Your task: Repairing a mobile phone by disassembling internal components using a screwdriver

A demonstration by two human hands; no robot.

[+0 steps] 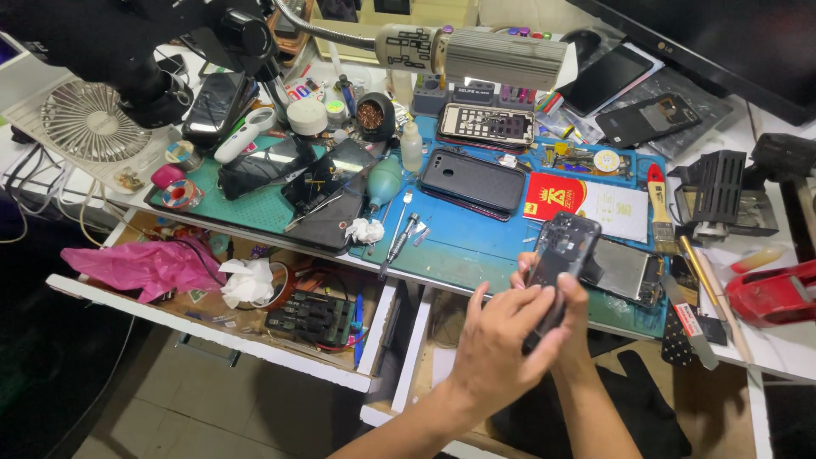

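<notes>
**Black phone frame held over a crowded repair bench**

White tabletop (790, 357) carries nearly everything, and an open drawer (212, 327) hangs below its left part. Across the middle lies a blue work mat (476, 246), with a green mat (246, 212) beside it to the left. A grey lamp head (501, 58) on a flexible neck reaches over the far edge, and a white fan (89, 123) stands at far left. In the drawer, a pink bag (144, 265) lies next to crumpled tissue (246, 280).

On the blue mat rests a dark phone case (473, 181), with a red card (552, 195) to its right and an opened phone (625, 270) near the front edge. A screwdriver (398, 242) lies just left of centre.

Both hands meet at the front edge of the blue mat. The left hand (501, 336) is closed around a black phone frame (563, 251), fingers wrapped over its lower half. The right hand (571, 327) sits mostly behind the left, gripping the same frame from the other side, which stands tilted, just beside the opened phone.
</notes>
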